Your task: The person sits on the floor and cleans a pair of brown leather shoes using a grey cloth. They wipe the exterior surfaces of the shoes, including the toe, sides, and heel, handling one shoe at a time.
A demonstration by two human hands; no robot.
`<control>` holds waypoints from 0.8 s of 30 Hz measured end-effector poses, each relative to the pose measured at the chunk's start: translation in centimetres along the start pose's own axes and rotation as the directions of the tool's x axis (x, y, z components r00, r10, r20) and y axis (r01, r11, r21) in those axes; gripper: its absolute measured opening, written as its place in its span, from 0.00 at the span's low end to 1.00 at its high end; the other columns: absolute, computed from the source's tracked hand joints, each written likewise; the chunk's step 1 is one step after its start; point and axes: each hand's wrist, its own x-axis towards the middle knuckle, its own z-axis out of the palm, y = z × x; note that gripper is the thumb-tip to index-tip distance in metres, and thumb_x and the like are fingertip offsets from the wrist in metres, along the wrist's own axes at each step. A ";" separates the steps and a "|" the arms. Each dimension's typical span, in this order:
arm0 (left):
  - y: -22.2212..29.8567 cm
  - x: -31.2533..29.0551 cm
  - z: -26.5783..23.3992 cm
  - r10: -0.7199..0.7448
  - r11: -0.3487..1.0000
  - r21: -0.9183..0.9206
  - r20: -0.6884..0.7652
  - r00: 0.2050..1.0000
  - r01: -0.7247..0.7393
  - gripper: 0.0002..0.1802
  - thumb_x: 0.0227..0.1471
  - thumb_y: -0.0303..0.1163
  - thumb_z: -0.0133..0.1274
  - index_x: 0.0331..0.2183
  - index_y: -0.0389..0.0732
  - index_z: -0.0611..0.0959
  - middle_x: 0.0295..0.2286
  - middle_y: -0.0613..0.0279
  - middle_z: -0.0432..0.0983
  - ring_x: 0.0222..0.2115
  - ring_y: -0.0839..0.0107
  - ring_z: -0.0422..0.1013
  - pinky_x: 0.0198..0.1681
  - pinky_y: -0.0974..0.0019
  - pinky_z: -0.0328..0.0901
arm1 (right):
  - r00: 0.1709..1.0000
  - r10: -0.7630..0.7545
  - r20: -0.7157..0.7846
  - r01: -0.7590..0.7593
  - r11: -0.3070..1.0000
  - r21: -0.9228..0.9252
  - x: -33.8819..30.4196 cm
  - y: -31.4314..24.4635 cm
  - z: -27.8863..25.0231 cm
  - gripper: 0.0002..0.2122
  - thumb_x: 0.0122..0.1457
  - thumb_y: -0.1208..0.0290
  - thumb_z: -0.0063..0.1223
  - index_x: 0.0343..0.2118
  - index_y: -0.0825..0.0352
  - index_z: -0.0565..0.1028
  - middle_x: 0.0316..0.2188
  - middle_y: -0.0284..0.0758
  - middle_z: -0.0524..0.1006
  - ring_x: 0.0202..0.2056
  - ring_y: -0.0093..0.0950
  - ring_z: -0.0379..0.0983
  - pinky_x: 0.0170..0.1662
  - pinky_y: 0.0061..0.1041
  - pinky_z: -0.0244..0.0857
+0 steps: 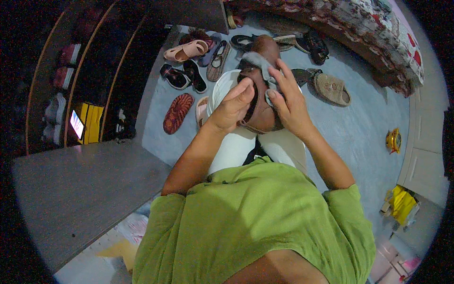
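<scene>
A brown leather shoe (266, 111) is held up in front of me above my knees, its rounded toe pointing away. My left hand (232, 108) grips its left side at the opening, with the thumb on top. My right hand (291, 105) presses a damp-looking grey cloth (259, 61) to the shoe's upper, the cloth caught under the fingers and thumb. Part of the cloth spreads across the middle of the shoe. Behind the shoe and my left hand, a white round container (221, 90) shows only in part.
Around lie beige sandals (187, 50), black shoes (193, 75), a red-brown slipper (178, 113), a tan slipper (331, 88) and dark sandals (318, 48). A dark shelf unit (85, 156) with a lit screen (76, 124) stands left. A patterned cover (350, 45) hangs at the far right.
</scene>
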 end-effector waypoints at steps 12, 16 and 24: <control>-2.1 0.2 -0.9 0.038 0.984 0.175 -0.050 0.998 -0.028 0.40 0.56 0.51 0.44 0.58 0.34 0.53 0.54 0.57 0.55 0.55 0.70 0.52 0.58 0.68 0.48 | 0.989 -0.104 0.110 0.123 0.974 -0.188 -1.2 -1.7 1.2 0.28 0.53 0.69 0.50 0.56 0.68 0.57 0.60 0.52 0.49 0.59 0.52 0.46 0.60 0.46 0.42; -0.8 0.4 -0.1 0.045 0.956 0.287 0.064 0.997 -0.062 0.46 0.55 0.55 0.43 0.59 0.32 0.46 0.58 0.56 0.46 0.59 0.69 0.44 0.60 0.67 0.41 | 0.986 -0.164 0.028 0.165 0.950 -0.264 2.7 0.5 2.3 0.25 0.56 0.63 0.46 0.54 0.69 0.60 0.59 0.53 0.50 0.59 0.52 0.47 0.60 0.45 0.42; -1.0 0.6 0.5 0.095 0.962 0.260 -0.008 0.995 -0.090 0.44 0.55 0.56 0.42 0.59 0.33 0.48 0.56 0.56 0.51 0.57 0.69 0.49 0.59 0.68 0.44 | 0.989 -0.141 -0.045 0.129 0.968 -0.217 4.1 0.8 3.0 0.23 0.56 0.64 0.46 0.53 0.71 0.62 0.57 0.52 0.55 0.58 0.52 0.49 0.59 0.41 0.47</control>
